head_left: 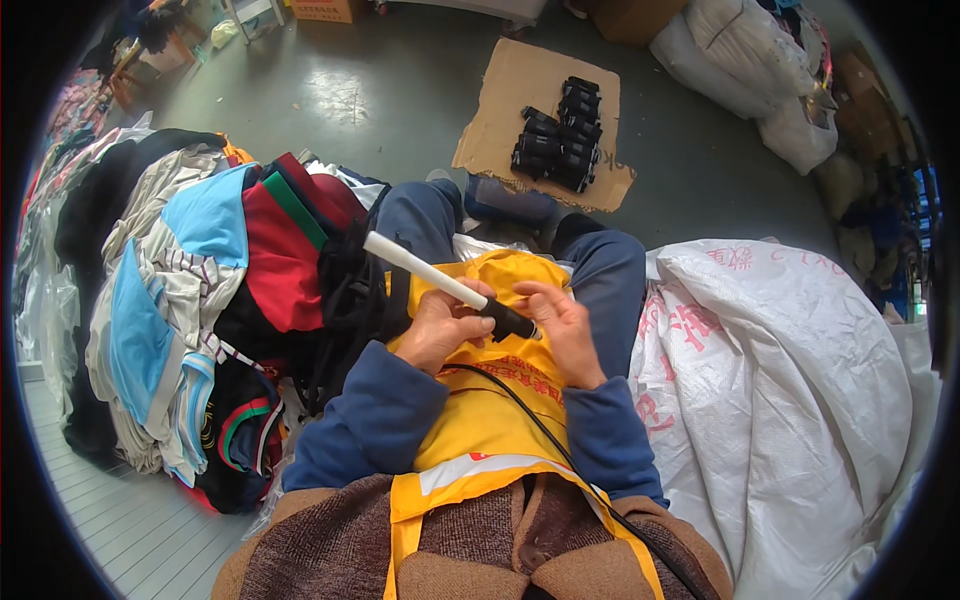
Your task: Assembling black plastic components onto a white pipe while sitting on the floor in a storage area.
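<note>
At the far left, clear plastic [45, 270] drapes the outer side of a tall heap of clothes [285, 250], whose folds show light blue, pale grey, black and deep red with a green stripe. A pale slatted surface [140, 540] shows below the heap. A tangle of black cords [343, 290] hangs at the heap's right side, close to the person's left leg. Next comes the left hand [440, 325], its fingers closed around a white stick [412, 263], with the thumb pressed near where a black wrap [508, 318] covers the lower part. The stick is held over the lap, slanting from upper left down toward the right hand, in front of a yellow apron [460, 425] with red print. A thin black cable [532, 418] crosses the apron and runs down over the brown coat [310, 545]. The right hand [568, 335] is beside the lower end of the wrap, fingers bent and index reaching leftward; whether they grip it cannot be told. Beyond the knees, a torn sheet of cardboard [500, 100] lies on the grey floor [400, 90], bearing a cluster of black bundles [560, 145]. A big white sack [800, 370] with red marks fills the right side; farther back, other white sacks [735, 60] lean together.
</note>
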`<state>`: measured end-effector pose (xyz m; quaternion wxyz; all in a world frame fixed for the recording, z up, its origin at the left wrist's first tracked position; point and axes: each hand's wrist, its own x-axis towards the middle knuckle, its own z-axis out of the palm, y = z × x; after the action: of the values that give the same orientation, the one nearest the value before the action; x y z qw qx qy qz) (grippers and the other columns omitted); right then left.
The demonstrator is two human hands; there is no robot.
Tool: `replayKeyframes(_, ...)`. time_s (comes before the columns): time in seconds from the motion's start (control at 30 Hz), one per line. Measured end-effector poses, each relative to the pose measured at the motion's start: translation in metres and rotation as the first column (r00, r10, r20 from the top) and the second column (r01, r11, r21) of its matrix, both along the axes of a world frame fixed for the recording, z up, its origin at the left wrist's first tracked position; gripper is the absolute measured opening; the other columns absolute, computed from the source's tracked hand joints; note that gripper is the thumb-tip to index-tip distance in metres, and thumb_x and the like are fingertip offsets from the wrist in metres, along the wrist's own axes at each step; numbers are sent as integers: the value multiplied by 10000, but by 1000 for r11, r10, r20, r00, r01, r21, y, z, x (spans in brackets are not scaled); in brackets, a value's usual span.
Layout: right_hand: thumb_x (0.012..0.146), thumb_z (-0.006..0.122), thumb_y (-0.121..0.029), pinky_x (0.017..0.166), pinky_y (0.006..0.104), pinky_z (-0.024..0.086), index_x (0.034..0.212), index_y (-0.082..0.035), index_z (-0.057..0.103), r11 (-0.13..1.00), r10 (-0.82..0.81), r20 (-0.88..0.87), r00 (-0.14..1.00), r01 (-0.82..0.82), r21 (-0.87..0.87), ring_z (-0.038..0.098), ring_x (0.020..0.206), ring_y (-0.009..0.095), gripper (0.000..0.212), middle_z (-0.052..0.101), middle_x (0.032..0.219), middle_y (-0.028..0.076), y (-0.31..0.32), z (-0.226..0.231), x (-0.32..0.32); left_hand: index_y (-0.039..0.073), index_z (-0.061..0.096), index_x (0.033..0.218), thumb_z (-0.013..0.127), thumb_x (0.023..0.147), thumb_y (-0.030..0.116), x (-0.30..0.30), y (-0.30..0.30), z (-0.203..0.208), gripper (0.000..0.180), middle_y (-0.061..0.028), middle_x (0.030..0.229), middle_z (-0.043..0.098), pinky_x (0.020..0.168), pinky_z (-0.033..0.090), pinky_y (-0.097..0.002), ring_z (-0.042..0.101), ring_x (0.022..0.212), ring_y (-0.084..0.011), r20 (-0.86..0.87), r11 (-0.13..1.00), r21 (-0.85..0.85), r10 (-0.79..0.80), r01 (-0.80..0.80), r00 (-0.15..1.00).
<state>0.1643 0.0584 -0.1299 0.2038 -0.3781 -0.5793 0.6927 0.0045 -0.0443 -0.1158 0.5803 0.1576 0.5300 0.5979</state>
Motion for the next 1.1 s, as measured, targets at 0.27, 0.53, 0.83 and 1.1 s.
replayKeyframes(0.27, 954, 467, -255, 777, 235, 469, 1235, 29, 487, 824, 438, -131, 889, -456, -337, 571, 859, 119, 401, 579, 1020, 53, -8, 2, 1, 8, 549, 1026, 600, 740, -117, -12, -8, -2, 316, -67, 892, 591, 780, 479, -256, 583, 830, -142, -62, 975, 7, -221, 221, 973)
replayKeyframes(0.53, 797, 670, -81, 561, 194, 464, 1054, -37, 537, 849, 258, -23, 966, -238, -472, 535, 611, 71, 293, 570, 813, 22, -9, 0, 1, -49, 618, 885, 644, 732, -15, -27, -14, -1, 159, -98, 798, 648, 652, 479, -258, 614, 696, -132, -705, 997, -68, -20, -39, 709)
replayKeyframes(0.83, 690, 655, 19, 714, 269, 442, 981, -33, 524, 874, 317, 147, 937, -349, 338, 566, 760, 167, 324, 558, 813, 75, -35, -11, -7, 87, 599, 827, 648, 685, 200, -28, -12, 4, 188, -112, 844, 607, 732, 433, -398, 570, 875, -287, -863, 740, -500, -385, 449, -327)
replayKeyframes(1.1, 877, 501, -270, 743, 409, 463, 1045, -21, 515, 757, 430, 282, 858, -513, 405, 579, 857, 373, 300, 590, 913, 224, -39, -29, 3, 93, 579, 807, 569, 769, 193, -23, -2, -33, 108, -122, 634, 622, 533, 446, -416, 634, 609, -293, -825, 762, -538, -388, 360, -411)
